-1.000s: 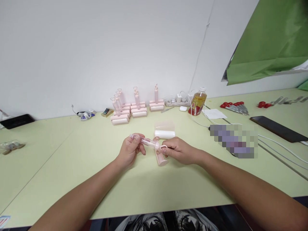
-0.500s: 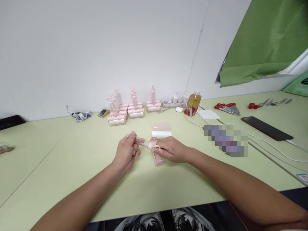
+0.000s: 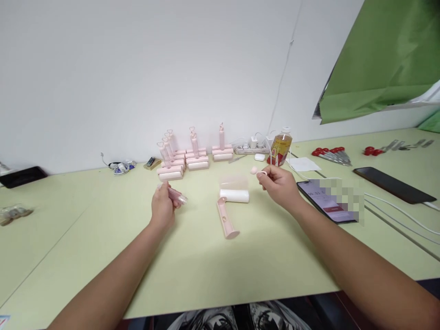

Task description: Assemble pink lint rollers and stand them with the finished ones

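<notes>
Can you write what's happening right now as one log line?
left hand: holds clear tube | right hand: holds pink cap with loop | between them: pink holder and white roll on table

Left hand curled, right hand pinching, well apart; both forearms angled inward

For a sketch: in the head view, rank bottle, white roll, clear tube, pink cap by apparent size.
Bottle
White roll
Clear tube (visible part, in left hand)
Pink cap (visible part, in right hand)
</notes>
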Demonstrator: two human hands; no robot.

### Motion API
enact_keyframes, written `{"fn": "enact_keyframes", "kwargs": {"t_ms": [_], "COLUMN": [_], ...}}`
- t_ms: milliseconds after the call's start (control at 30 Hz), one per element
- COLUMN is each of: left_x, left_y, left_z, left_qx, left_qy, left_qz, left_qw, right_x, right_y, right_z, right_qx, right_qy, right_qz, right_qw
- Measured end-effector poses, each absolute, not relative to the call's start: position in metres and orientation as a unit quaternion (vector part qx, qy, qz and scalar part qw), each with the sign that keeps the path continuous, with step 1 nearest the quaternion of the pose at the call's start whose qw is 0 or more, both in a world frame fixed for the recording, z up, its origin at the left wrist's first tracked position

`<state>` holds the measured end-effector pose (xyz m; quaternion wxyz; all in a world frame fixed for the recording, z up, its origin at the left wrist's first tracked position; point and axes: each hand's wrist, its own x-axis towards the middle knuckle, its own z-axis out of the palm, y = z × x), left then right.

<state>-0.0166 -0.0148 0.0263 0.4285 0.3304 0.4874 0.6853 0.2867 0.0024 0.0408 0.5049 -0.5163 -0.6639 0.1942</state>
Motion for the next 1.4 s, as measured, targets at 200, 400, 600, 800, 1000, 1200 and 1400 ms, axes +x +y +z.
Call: {"fn": "enact_keyframes", "kwargs": {"t_ms": [200,400,600,800,1000,1200,1400], "left_x": [-0.016,-0.015,-0.013,-0.012,-0.006,0.012,0.027], "left_y": [-0.014,-0.015,-0.018,-0.017,-0.019,-0.038,-0.057], "left_z": [0.012,0.007,0.004,0.003,0.003,0.010,0.010], "left_qx": [0.374,0.414,0.449,0.454,0.516,0.563,0.601], "left_qy": [0.545,0.522,0.495,0.500,0.436,0.353,0.303], "left_qz": [0.605,0.583,0.567,0.561,0.551,0.507,0.475], "left_qw": [0.444,0.465,0.481,0.478,0.490,0.548,0.567], "right_x": [0.304,0.310,0.307,0.308,0.306,0.261,0.223], "right_y": [0.029,0.041,0.044,0.044,0.035,-0.011,-0.041], "right_z": [0.028,0.017,0.012,0.013,0.026,0.029,0.023], "right_qx": [-0.638,-0.649,-0.654,-0.666,-0.636,-0.400,-0.313], "right_qy": [-0.660,-0.694,-0.692,-0.686,-0.672,-0.791,-0.847], "right_qz": [0.175,0.117,0.117,0.136,0.137,0.285,0.312], "right_qw": [0.356,0.289,0.282,0.260,0.355,0.366,0.297]}}
